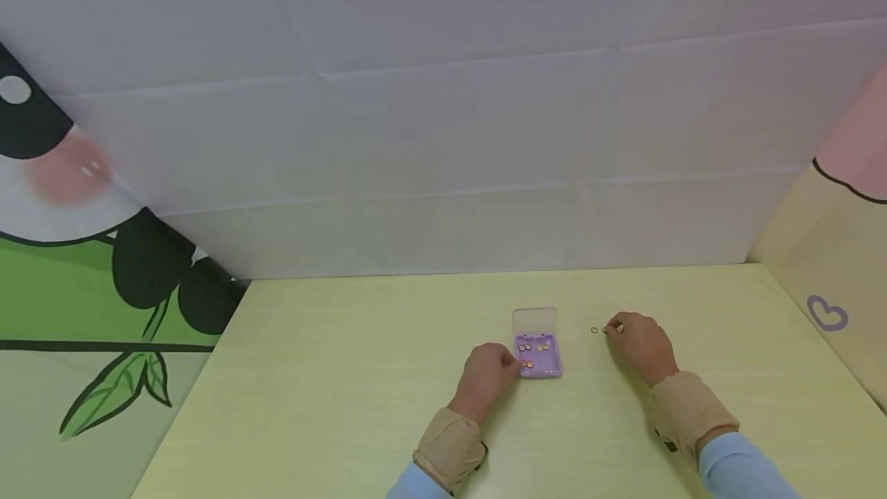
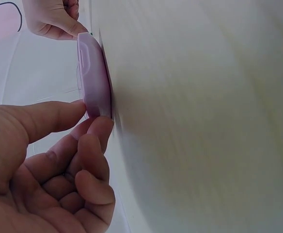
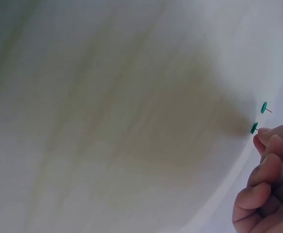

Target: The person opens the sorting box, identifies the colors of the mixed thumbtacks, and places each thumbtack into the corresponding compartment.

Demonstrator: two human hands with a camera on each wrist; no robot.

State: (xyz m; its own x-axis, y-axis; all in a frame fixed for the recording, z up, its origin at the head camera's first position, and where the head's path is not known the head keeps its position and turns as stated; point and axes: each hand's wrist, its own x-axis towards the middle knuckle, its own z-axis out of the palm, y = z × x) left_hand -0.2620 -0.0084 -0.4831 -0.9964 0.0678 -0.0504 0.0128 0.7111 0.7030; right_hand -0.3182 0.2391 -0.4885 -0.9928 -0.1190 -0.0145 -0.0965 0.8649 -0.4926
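Observation:
A small purple box [image 1: 548,365] lies on the table with its clear lid [image 1: 534,320] folded back. Several small yellowish round studs [image 1: 543,346] sit in pairs in its compartments. My left hand [image 1: 487,377] grips the box's left corner between thumb and fingers, seen close in the left wrist view around the purple box [image 2: 95,77]. To the right of the box, my right hand [image 1: 640,346] pinches the pin of a green stud earring [image 3: 254,128]. A second green stud earring [image 3: 264,107] lies just beside it, pin upward, also visible in the head view as a tiny ring.
The pale yellow table [image 1: 346,376] meets a white sheet wall [image 1: 443,137] at its far edge. Printed panels stand at the left, with a green leaf [image 1: 114,395], and at the right, with a purple heart [image 1: 828,313].

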